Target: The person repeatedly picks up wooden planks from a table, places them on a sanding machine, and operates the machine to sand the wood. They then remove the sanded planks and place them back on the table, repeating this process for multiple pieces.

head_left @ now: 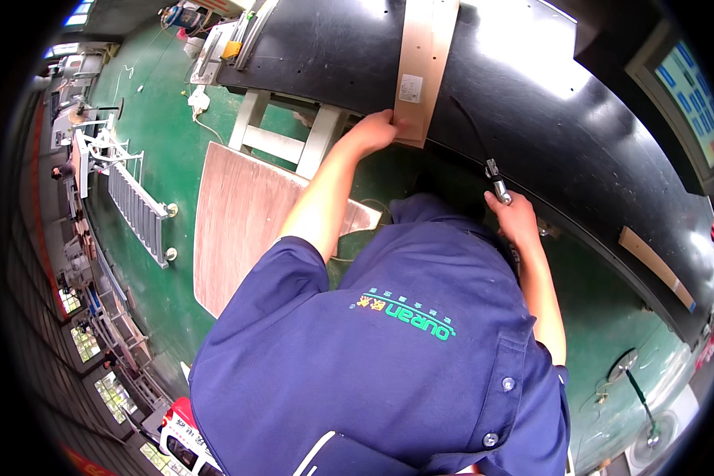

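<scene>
L hand [375,129] grips the near end of a narrow wood strip [425,63], fingers clamped on its edge; the strip lies across the black counter [531,95] w/ a small pale label on it. R hand [514,218] is closed round a metal tool [500,189] (thin black hose runs off it) at the counter's front edge. Hands well apart. Larger wood panel [238,222] sits lower left, over green floor [159,143].
</scene>
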A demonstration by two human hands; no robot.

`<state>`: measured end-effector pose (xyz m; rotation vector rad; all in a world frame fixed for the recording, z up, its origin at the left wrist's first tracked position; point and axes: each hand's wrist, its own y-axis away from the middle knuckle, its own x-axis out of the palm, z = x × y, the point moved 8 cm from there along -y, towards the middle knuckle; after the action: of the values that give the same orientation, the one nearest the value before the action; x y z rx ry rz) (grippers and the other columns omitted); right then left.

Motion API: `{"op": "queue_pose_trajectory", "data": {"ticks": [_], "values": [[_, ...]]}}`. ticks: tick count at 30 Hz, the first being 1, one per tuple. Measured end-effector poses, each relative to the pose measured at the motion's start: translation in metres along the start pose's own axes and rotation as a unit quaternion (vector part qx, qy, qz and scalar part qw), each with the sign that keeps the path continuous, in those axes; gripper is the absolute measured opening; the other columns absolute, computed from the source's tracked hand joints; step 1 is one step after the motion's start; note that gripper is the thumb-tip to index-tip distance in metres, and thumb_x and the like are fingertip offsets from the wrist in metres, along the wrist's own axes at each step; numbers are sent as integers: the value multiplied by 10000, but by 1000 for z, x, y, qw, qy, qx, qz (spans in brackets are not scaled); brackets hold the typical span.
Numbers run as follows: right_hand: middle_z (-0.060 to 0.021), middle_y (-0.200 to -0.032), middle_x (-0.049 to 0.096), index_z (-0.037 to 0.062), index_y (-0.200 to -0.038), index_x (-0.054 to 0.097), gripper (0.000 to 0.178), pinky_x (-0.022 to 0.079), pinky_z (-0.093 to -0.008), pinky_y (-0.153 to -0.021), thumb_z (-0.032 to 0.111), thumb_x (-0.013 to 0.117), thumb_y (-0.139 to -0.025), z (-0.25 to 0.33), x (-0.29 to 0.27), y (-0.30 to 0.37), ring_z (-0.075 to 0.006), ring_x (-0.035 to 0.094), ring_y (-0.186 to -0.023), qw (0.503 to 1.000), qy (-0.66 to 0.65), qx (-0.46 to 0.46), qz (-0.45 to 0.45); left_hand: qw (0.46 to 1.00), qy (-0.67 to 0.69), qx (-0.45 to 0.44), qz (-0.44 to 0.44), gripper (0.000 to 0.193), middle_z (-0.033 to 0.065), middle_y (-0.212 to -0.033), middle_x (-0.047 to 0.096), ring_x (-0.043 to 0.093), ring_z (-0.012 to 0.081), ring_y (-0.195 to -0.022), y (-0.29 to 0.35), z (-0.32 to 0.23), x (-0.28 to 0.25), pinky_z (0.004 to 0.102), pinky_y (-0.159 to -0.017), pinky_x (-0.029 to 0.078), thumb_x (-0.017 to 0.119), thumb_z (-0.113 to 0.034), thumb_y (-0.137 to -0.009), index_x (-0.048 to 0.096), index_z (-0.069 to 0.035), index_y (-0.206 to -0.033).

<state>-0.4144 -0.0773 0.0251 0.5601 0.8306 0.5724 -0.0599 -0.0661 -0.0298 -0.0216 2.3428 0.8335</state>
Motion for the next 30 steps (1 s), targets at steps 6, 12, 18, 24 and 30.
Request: {"op": "queue_pose_trajectory", "data": {"ticks": [6,12,18,24,30], "values": [[-215,-868,711,8,-916,698,443,497,-468,-787,449,667,-921,-20,-30,5,-412,678,-870,1000,15,-25,2,995,-91,-29,29,501,141,-1078,695,627,224,-829,4,-20,-1,371,-780,513,597,-464,-990,636,-13,-1202],[-228,-882,715,11,-924,717,448,507,-479,-795,457,681,-908,-43,-44,17,-420,686,-903,997,38,-63,3,990,-108,-69,-62,812,223,-1239,662,664,303,-1081,-14,-30,-18,405,-898,530,696,-563,-861,507,63,-1343],[-225,-886,714,5,-902,706,457,514,-470,-799,462,687,-904,-77,-60,31,-413,688,-896,999,24,-48,0,941,-158,-155,-258,978,222,-1404,553,595,352,-1269,-1,-76,-5,445,-1010,522,779,-653,-722,446,28,-1340],[-217,-929,727,20,-950,720,441,512,-471,-827,457,686,-904,-113,-65,41,-410,691,-939,1000,-5,-14,15,935,-160,-112,-297,877,187,-1372,510,534,361,-1287,8,-79,15,478,-1008,521,799,-478,-728,422,-7,-1365],[-182,-864,740,34,-923,730,414,521,-452,-789,445,684,-912,-135,-42,46,-364,714,-886,998,-40,-17,50,936,-146,-103,-303,800,217,-1321,542,556,401,-1242,27,-66,28,480,-998,517,822,-463,-716,499,14,-1272]]}}
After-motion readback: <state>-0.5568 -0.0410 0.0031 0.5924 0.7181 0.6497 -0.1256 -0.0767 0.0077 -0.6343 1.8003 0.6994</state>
